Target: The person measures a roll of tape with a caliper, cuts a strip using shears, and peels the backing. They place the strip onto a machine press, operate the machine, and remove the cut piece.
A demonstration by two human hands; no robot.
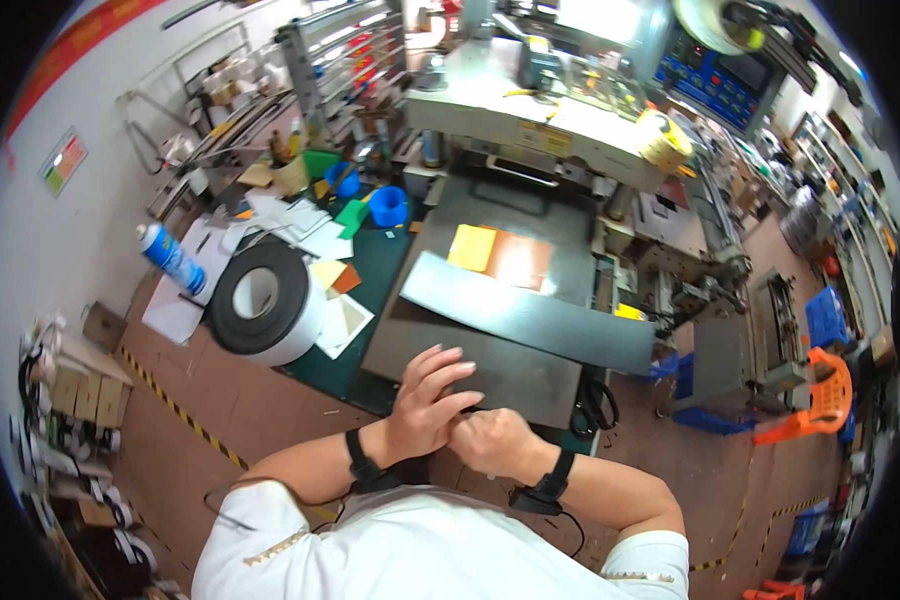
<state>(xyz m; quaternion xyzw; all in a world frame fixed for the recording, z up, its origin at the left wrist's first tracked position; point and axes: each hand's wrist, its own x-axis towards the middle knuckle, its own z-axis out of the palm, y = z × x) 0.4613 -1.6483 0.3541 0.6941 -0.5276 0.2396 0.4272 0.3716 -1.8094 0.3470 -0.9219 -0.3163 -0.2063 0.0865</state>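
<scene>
Lower centre, the left hand [430,400] fans its fingers, the right hand [497,441] curled up against it; whether around anything, I can't tell! Just beyond, a grey strip [530,318] crosses a dark metal plate [510,375]. Print shows on a yellow label [544,137], upper centre, and a blue spray can [172,260], left. Reddish floor [270,402], striped tape [185,411] lower left!

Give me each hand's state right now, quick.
Left hand: open, fingers loosely extended, nothing visibly held.
Right hand: closed in a fist; whether anything's inside cannot be told.
</scene>
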